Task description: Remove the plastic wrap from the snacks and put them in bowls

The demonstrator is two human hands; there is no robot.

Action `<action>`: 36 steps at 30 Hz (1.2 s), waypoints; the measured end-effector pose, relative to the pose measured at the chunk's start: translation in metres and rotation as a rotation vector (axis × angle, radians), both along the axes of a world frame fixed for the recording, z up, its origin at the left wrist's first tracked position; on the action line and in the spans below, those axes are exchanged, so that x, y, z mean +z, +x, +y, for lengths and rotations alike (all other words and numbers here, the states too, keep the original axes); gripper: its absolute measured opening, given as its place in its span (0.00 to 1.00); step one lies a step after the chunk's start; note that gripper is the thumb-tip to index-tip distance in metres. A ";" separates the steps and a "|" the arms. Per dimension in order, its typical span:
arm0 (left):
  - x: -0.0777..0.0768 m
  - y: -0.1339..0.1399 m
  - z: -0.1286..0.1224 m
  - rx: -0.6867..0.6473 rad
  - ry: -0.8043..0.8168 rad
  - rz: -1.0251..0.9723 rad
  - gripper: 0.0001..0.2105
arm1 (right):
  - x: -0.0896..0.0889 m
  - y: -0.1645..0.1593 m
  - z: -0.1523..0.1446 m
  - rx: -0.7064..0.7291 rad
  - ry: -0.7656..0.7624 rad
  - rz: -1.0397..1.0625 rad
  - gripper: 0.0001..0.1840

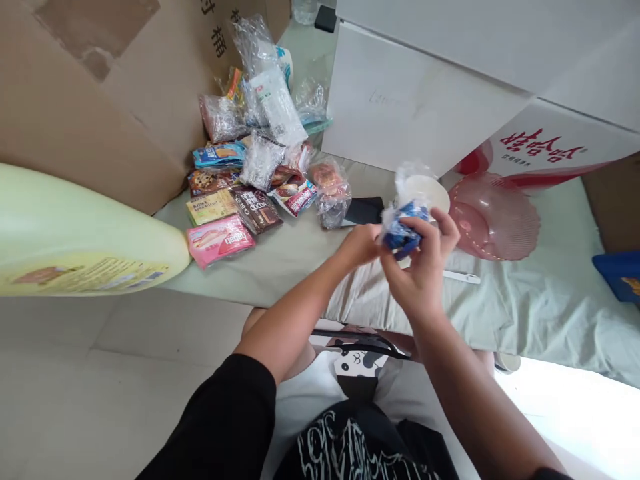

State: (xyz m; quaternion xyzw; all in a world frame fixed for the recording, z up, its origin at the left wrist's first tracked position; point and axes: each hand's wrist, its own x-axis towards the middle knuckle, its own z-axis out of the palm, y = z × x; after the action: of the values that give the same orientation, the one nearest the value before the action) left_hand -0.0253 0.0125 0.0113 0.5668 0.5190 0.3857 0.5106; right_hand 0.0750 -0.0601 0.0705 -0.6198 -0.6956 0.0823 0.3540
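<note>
Held above the cloth is a blue thing in clear crinkled plastic (404, 230), its kind too blurred to make out. My right hand (420, 263) has thumb and fingers closed around it. Against its left side my left hand (363, 245) is pinched, gripping the edge of the wrapping. Just behind the packet stands a whitish bowl or cup (430, 192), with loose clear plastic (415, 172) beside it. A thin white plastic strip (463, 276) lies to the right, partly hidden by my right hand. A dark phone-like slab (364, 211) lies behind my left hand.
Wrapped snacks are heaped at left, including a pink packet (220, 240) and a brown cocoa packet (257, 208). A ribbed pink translucent bowl (500, 217) stands at right. Cardboard (150, 120), a large pale-green bottle (90, 227) and white boxes (420, 100) border the cloth-covered surface (565, 300).
</note>
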 end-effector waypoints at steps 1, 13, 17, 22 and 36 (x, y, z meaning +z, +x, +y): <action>0.002 -0.002 0.000 -0.045 -0.034 -0.063 0.13 | -0.003 0.014 -0.003 -0.051 0.011 0.010 0.23; -0.002 0.004 -0.027 -0.269 -0.370 -0.729 0.35 | -0.039 0.069 -0.020 0.160 -0.073 0.086 0.34; -0.005 -0.009 -0.023 -0.187 -0.322 -0.702 0.32 | -0.062 0.137 -0.022 -0.025 -0.094 -0.185 0.25; -0.001 -0.011 -0.022 -0.153 -0.338 -0.758 0.27 | -0.086 0.180 -0.019 -0.142 -0.182 -0.336 0.17; 0.001 0.018 -0.023 -0.267 -0.521 -0.669 0.17 | -0.023 0.109 -0.040 0.115 0.032 0.111 0.24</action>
State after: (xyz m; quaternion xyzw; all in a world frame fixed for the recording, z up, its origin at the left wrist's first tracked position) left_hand -0.0071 -0.0102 0.0122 0.3252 0.3274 0.3348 0.8215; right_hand 0.1845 -0.0999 0.0470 -0.5677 -0.7105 0.1255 0.3964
